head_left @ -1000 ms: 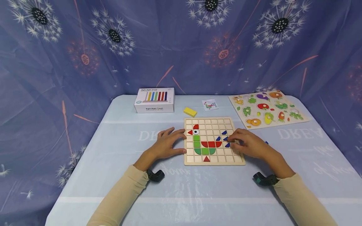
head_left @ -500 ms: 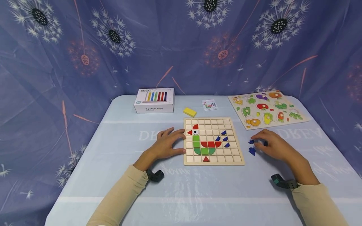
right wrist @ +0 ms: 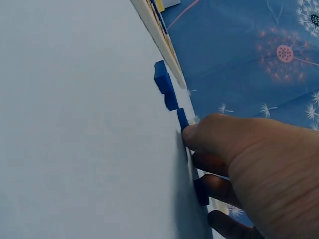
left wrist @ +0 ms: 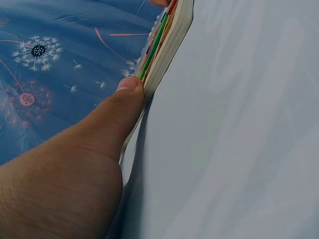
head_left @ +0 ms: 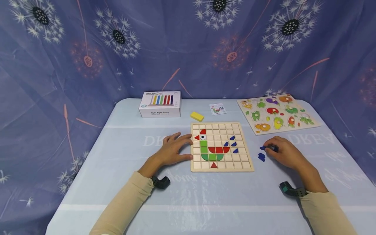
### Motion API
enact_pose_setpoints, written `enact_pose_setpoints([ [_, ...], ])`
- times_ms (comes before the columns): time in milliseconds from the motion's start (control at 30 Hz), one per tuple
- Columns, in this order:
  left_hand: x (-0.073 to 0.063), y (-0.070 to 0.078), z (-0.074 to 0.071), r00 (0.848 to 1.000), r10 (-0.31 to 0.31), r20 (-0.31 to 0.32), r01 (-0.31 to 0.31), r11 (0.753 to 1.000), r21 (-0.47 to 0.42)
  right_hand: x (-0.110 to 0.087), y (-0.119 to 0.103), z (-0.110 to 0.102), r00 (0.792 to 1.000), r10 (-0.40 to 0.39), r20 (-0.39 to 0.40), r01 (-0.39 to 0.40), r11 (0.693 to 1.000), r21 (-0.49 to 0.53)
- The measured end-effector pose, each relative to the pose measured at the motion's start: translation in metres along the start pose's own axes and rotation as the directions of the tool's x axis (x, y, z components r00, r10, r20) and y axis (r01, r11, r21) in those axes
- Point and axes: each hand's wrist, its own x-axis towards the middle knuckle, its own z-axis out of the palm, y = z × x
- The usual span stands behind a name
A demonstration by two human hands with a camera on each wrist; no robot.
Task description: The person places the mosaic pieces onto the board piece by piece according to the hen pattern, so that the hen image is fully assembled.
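Observation:
A wooden grid board [head_left: 222,168] lies flat, with red, green and blue pieces forming a bird and a white eye piece [head_left: 203,137] at its head. My left hand [head_left: 173,150] rests at the board's left edge, fingers spread; in the left wrist view the thumb [left wrist: 128,85] touches the rim. Right of the board, my right hand [head_left: 282,151] pinches a blue half-round piece [head_left: 262,148] between thumb and fingertips, low at the tabletop. Two more blue pieces [head_left: 261,157] lie just in front of it. Another blue piece [right wrist: 201,191] sits under the right fingers.
Behind the board are a yellow block [head_left: 197,116] and a small picture card [head_left: 218,109] showing a bird. A white toy box [head_left: 160,104] stands back left. A vegetable peg puzzle [head_left: 277,114] lies back right. A patterned curtain [head_left: 188,49] hangs behind the table.
My right hand has left the blue pieces on the board and moved right to the loose ones, where it now pinches one. The left hand has stayed in place.

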Motion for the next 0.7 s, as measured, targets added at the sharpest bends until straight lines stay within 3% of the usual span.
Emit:
enact_pose_setpoints([
  [200, 0.0008, 0.0009, -0.0015, 1.0, -0.012, 0.014, 0.012, 1.0, 0.01, 0.0004, 0.0007, 0.002, 0.999, 0.041, -0.021, -0.042, 0.999, -0.016],
  [700, 0.002, 0.0004, 0.0, 1.0, -0.01, 0.01, 0.01, 1.0, 0.008, -0.0007, 0.0055, 0.006, 0.998, 0.017, -0.06, -0.019, 0.999, -0.039],
])
